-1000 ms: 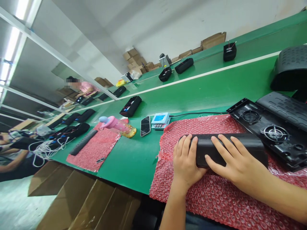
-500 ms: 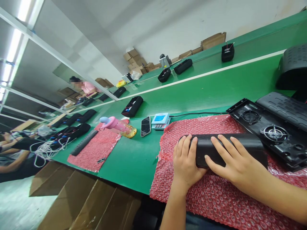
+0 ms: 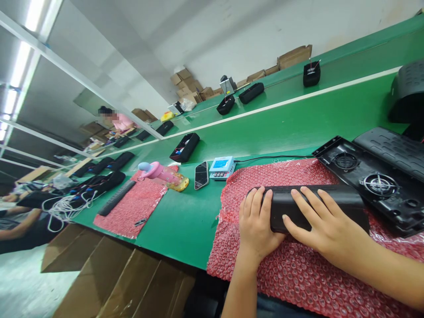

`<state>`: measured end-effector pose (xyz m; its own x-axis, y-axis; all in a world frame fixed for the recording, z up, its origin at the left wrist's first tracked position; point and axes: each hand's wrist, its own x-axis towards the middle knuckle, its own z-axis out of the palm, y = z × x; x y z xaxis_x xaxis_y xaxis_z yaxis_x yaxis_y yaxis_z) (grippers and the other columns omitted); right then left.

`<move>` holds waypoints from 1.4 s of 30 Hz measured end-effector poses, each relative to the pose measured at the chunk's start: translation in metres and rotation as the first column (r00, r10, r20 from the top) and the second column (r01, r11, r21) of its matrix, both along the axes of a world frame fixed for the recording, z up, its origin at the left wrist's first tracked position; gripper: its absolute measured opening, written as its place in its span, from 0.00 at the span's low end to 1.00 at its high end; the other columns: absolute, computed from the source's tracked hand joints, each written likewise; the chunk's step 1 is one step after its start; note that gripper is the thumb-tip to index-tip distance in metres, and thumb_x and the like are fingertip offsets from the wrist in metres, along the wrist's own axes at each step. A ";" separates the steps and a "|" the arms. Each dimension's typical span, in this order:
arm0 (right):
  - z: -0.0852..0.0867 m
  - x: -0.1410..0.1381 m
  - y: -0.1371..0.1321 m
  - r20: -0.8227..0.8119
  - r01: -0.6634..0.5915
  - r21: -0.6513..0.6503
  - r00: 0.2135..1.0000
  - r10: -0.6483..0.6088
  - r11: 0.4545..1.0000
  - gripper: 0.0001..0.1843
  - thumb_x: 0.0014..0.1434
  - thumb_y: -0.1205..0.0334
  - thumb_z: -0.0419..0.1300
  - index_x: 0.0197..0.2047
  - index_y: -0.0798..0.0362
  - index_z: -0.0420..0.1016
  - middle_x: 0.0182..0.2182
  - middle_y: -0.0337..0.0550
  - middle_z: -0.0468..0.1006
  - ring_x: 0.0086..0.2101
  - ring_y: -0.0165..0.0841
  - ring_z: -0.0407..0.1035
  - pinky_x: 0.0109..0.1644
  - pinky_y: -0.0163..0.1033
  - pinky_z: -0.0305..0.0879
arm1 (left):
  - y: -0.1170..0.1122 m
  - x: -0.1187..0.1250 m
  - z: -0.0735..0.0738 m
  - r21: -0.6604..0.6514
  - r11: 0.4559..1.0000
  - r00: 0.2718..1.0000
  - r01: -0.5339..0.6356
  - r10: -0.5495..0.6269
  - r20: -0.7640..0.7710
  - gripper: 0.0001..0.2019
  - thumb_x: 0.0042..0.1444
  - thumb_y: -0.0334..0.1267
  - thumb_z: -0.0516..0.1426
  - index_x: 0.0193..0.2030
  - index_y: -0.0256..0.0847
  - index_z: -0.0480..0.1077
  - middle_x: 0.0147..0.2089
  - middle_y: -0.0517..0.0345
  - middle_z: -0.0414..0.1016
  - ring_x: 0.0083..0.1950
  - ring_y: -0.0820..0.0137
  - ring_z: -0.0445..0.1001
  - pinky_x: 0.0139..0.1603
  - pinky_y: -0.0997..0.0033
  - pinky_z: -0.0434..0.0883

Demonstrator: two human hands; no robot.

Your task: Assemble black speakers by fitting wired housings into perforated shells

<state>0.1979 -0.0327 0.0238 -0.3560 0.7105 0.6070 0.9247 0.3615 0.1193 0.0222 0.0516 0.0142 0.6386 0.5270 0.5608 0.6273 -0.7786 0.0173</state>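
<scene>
A long black plastic speaker housing (image 3: 288, 213) lies in front of me on red bubble wrap (image 3: 232, 247). Over its left end my left hand (image 3: 256, 221) holds it, fingers on the top and thumb low at the near side. My right hand (image 3: 319, 218) grips it farther right, with fingers spread across the top and thumb against the near face. Its underside and far side are hidden. Just beyond, to the right, an open black shell with two round speaker grilles (image 3: 380, 184) rests beside a dimpled black cover (image 3: 394, 148).
A light-blue tester (image 3: 222, 168) with a cable, a phone (image 3: 201, 175) and a pink-lidded bottle (image 3: 165, 175) stand left of the wrap. Black speaker cases (image 3: 184, 148) sit on the green conveyor (image 3: 281, 121) behind. White cables (image 3: 66, 210) and a co-worker's arm (image 3: 23, 223) are far left.
My hands and the housing have stayed put. Cases on the nearer belt have shifted slightly right, and those on the far belt slightly left. The co-worker's arm at far left has moved.
</scene>
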 end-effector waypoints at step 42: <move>-0.003 0.000 0.000 0.028 0.009 -0.006 1.000 -0.008 1.000 0.22 0.52 0.57 0.62 0.50 0.49 0.65 0.54 0.65 0.67 0.54 0.54 0.61 0.52 0.60 0.58 | -0.001 0.000 -0.001 0.017 1.000 1.000 -0.018 0.018 0.001 0.33 0.48 0.46 0.55 0.60 0.33 0.57 0.59 0.39 0.65 0.62 0.51 0.60 0.61 0.51 0.58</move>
<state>0.1980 -0.0328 0.0203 -0.3665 0.7173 0.5925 0.9241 0.3544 0.1426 0.0225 0.0507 0.0133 0.6287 0.5289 0.5701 0.6413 -0.7673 0.0047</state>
